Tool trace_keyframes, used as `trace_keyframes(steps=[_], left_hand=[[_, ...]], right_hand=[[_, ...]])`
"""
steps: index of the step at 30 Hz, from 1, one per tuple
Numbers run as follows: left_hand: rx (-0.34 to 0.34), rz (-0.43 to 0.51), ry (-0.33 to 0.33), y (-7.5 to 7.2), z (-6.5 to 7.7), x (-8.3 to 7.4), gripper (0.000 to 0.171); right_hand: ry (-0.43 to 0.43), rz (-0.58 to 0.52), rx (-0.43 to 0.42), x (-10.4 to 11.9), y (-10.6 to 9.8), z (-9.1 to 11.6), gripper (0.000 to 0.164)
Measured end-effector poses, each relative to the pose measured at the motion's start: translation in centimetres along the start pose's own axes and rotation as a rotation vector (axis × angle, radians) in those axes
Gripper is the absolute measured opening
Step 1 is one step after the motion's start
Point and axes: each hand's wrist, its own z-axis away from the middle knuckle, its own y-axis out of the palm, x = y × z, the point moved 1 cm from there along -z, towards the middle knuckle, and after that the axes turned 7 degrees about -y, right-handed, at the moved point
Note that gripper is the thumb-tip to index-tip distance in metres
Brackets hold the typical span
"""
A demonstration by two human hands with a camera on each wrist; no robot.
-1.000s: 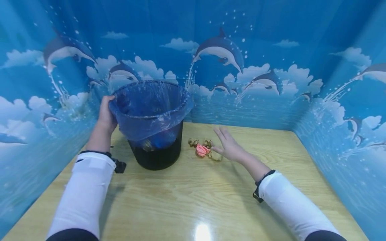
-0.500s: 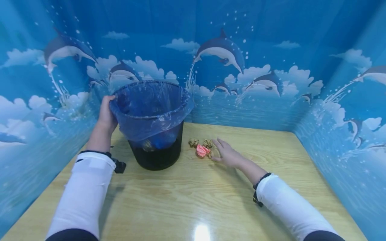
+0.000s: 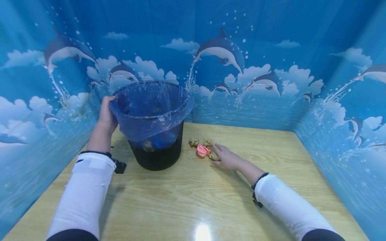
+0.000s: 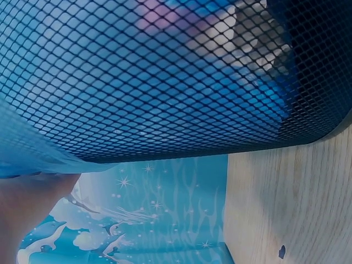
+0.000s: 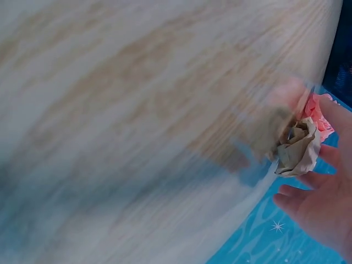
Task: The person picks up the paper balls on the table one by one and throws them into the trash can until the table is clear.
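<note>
My left hand (image 3: 107, 112) grips the rim of a black mesh waste bin (image 3: 156, 155) at its left side, over a blue bin liner (image 3: 141, 125) folded outward. In the left wrist view, coloured scraps show through the mesh (image 4: 165, 110). My right hand (image 3: 227, 159) is low over the table, thumb and fingers spread around a brown crumpled paper ball (image 5: 300, 148). The right wrist view has its fingers behind that ball and the thumb near a pink crumpled paper ball (image 3: 203, 151). Two more brown paper balls, one left (image 3: 193, 143) and one right (image 3: 207, 143), lie just behind the pink one.
The wooden table (image 3: 169, 201) is bounded at the back and sides by a blue curtain (image 3: 256, 107) printed with dolphins. The bin stands left of the paper balls, near the back edge.
My right hand has come down and slightly left to the nearest brown paper ball, its fingers drawing in around it. The left hand and the bin have stayed in place.
</note>
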Motion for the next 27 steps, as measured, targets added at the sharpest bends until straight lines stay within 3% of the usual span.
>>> trace_keyframes(steps=[16, 27], left_hand=[[0.010, 0.004, 0.002, 0.03, -0.06, -0.01, 0.091], [-0.003, -0.038, -0.008, -0.07, 0.10, 0.04, 0.091]], right_hand=[[-0.014, 0.016, -0.011, 0.40, 0.14, -0.33, 0.065], [0.010, 0.038, 0.044, 0.44, 0.54, -0.43, 0.053]])
